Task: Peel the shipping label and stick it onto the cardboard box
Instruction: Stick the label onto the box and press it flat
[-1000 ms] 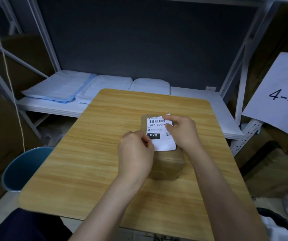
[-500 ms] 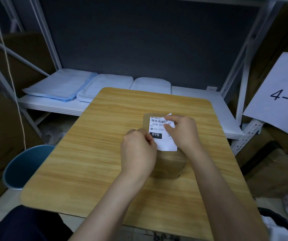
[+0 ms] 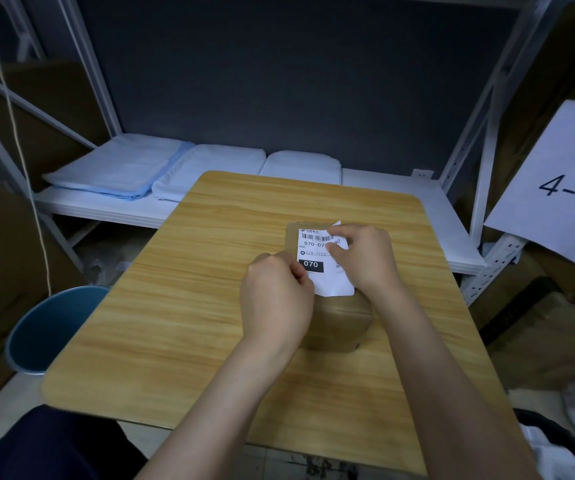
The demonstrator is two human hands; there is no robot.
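1. My left hand [image 3: 275, 299] sits right of centre in the frame, fingers pinched narrow on the lower left edge of the shipping label [image 3: 324, 261].
2. My right hand [image 3: 362, 258] holds the label's right side near its top; a white corner pokes up behind those fingers, so the peel looks started, not finished, though I cannot tell for certain.
3. The label hangs over the top of the cardboard box [image 3: 338, 323], which stands on the table [image 3: 182, 306], right of centre.
4. Whether any of it already sticks to the box, I cannot tell.
5. Left to do: free the backing, lay the label flat, press it down.
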